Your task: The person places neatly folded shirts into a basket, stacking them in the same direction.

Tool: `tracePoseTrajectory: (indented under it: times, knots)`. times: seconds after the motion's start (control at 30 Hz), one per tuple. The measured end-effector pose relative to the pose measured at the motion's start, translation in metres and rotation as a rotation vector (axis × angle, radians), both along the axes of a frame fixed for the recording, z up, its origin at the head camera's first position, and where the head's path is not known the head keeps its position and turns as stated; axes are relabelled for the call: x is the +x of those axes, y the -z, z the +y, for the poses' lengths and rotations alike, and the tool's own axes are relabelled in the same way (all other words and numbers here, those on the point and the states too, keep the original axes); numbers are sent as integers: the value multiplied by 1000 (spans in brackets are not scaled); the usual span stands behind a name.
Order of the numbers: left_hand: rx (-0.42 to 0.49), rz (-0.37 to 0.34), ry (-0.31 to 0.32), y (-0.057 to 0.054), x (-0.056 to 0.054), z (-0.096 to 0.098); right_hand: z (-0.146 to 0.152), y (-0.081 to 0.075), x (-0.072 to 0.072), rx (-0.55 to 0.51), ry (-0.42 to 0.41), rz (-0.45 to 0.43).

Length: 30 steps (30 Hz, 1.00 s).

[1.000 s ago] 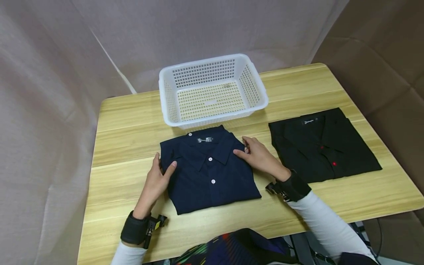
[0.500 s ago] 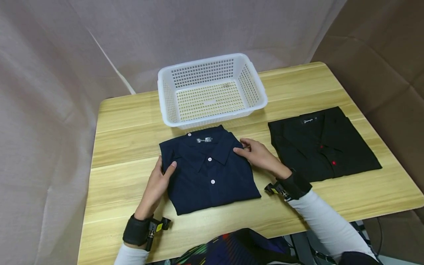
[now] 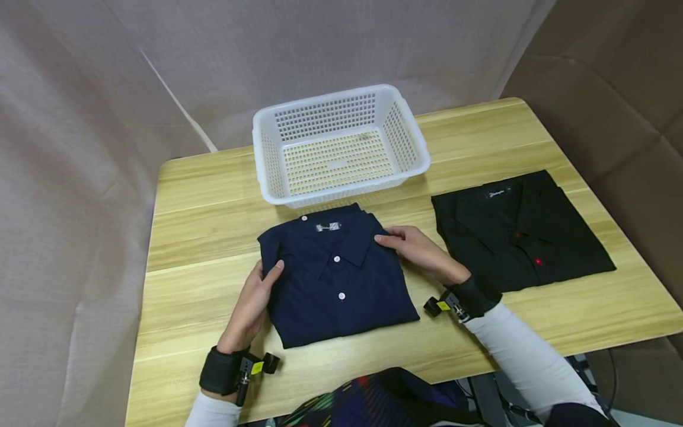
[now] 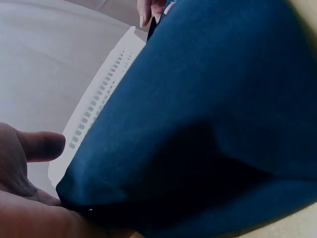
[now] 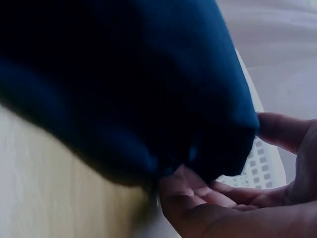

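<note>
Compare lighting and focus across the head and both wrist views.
Head: bright, navy shirt and white basket fairly sharp; left wrist: dim, dark shadow across the shirt's lower part; right wrist: dim, shirt nearly black at upper left, its lower edge blurred.

I held a folded navy-blue cloth shirt point(image 3: 339, 276) by both side edges, front facing up, over the pale wood-grained tabletop point(image 3: 197, 228). Its pointed collar point(image 3: 358, 248) lay away from me, a label point(image 3: 328, 226) inside, round white buttons point(image 3: 342, 296) below.
</note>
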<state>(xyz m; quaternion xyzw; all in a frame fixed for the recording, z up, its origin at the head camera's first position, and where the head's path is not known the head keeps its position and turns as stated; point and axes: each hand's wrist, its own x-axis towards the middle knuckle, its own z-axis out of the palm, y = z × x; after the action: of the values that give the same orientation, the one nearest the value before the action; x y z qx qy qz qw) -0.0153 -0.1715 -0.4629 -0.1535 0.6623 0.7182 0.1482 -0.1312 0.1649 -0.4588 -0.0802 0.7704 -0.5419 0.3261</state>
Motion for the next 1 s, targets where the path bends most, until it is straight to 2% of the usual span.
tracePoseTrajectory:
  times: [0.13,0.23,0.37,0.5,0.67,1.0]
  knots:
    - [18,-13,5,0,-1,1,-2,4,2,-182,3,-197]
    - [27,-22,28,0,-2,2,-6,8,4,-267,12,-306]
    - [24,-33,58,1,-2,2,-10,9,5,-288,20,-338]
    - [55,-62,57,2,-2,0,-12,12,5,-294,26,-351]
    - [156,-99,47,3,-3,-2,-15,11,7,-303,17,-389]
    - [278,-157,60,4,-1,-4,-18,11,10,-354,21,-518]
